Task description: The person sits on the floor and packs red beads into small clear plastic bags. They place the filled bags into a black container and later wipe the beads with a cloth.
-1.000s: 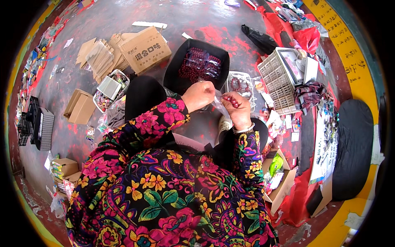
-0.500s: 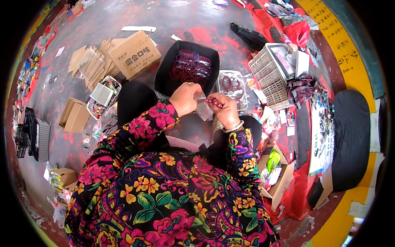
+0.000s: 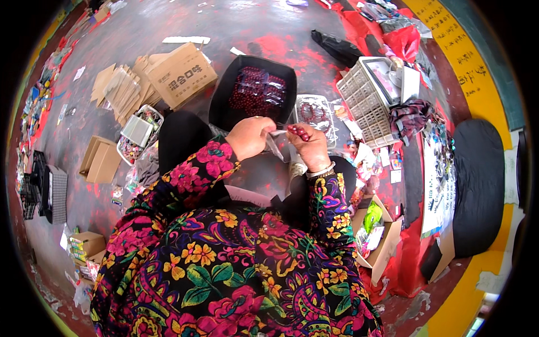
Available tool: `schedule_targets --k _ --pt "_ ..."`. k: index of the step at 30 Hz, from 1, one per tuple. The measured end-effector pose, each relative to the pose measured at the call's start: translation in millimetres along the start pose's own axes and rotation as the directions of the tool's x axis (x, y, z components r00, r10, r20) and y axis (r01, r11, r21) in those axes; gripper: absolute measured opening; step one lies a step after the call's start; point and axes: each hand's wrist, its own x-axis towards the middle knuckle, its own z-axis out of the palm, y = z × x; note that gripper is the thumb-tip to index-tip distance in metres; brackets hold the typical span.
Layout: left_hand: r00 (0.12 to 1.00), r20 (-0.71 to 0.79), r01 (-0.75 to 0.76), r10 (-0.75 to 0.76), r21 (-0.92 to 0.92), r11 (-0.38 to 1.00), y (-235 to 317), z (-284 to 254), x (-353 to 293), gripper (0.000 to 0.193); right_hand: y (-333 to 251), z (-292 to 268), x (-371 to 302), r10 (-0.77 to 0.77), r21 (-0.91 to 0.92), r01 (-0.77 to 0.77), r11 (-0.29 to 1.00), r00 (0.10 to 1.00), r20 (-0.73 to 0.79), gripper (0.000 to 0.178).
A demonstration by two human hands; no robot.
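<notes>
My left hand [image 3: 250,137] and my right hand [image 3: 307,146] meet over my knees, both closed on a small clear plastic bag [image 3: 276,144] held between them. Dark red beads [image 3: 298,131] show at the fingertips of my right hand. Just beyond my hands stands a black tray [image 3: 224,96] filled with bagged dark red beads. To its right lies a clear plastic box [image 3: 315,112] with more red beads. My sleeves are black with bright flowers, and a bracelet circles my right wrist.
Flattened cardboard and a brown carton [image 3: 181,74] lie at the upper left. A small tray of bits [image 3: 139,132] sits left of my knee. A grey slatted crate [image 3: 365,101] stands at the right, beside a black cushion [image 3: 477,185]. Open cartons [image 3: 382,247] sit at my right.
My view has shifted, so the floor things sit a little lower and to the left. My hands stay together on the small bag, with fingers working at it.
</notes>
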Motion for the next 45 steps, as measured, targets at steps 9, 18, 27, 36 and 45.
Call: schedule_targets --k 9,18,27,36,45 --pt "0.988 -0.060 0.152 -0.144 0.188 0.970 -20.9 -0.5 -2.5 0.013 -3.1 -15.3 9.3 0.307 0.249 -0.332 0.910 0.942 0.136 0.029" --pt "0.986 -0.123 0.152 -0.116 0.348 0.925 -40.0 -1.7 6.9 0.024 -11.1 -32.5 2.0 0.169 0.433 -0.292 0.853 0.939 0.300 0.027" --pt "0.994 -0.096 0.088 -0.055 0.373 0.924 -21.5 14.4 -2.1 0.019 11.2 -7.2 1.4 0.081 -0.742 0.165 0.650 0.955 0.284 0.022" --pt "0.993 0.102 0.009 -0.055 0.404 0.915 -14.0 38.7 -13.2 0.017 8.9 1.8 0.9 0.237 -0.806 0.119 0.580 0.922 0.307 0.027" --pt "0.991 0.117 0.032 -0.064 0.256 0.966 -10.9 42.5 -17.2 0.018 -3.2 2.6 -1.0 0.236 -0.907 0.111 0.407 0.946 0.222 0.040"
